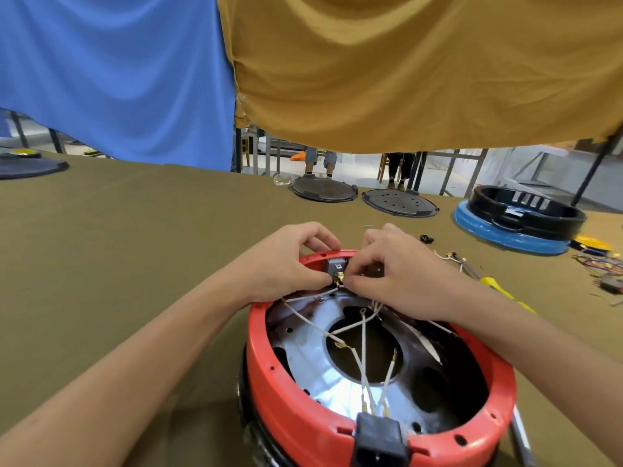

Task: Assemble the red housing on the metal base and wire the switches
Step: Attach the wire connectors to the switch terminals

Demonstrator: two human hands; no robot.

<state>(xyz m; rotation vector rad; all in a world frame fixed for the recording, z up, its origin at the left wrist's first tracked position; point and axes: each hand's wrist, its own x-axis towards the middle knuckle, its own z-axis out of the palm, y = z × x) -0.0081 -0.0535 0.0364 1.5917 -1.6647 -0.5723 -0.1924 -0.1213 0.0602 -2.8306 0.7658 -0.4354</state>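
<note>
The red housing [279, 375] stands on the table in front of me, ring-shaped, with the shiny metal base [323, 375] inside it. Several white wires [363, 345] with brass terminals cross the base. A grey switch [334, 264] sits in the housing's far wall. My left hand [290, 261] grips that switch from the left, thumb at its brass terminal [338, 278]. My right hand [401, 274] pinches a wire end against the same terminal from the right. A black power socket [377, 439] is set in the near wall.
Two dark round plates [323, 189] [399, 203] lie at the far table edge. A black ring on a blue base [519, 217] stands at the far right. Loose wires [596, 261], a yellow-handled tool [505, 291] and small parts lie to the right. Blue and yellow cloths hang behind.
</note>
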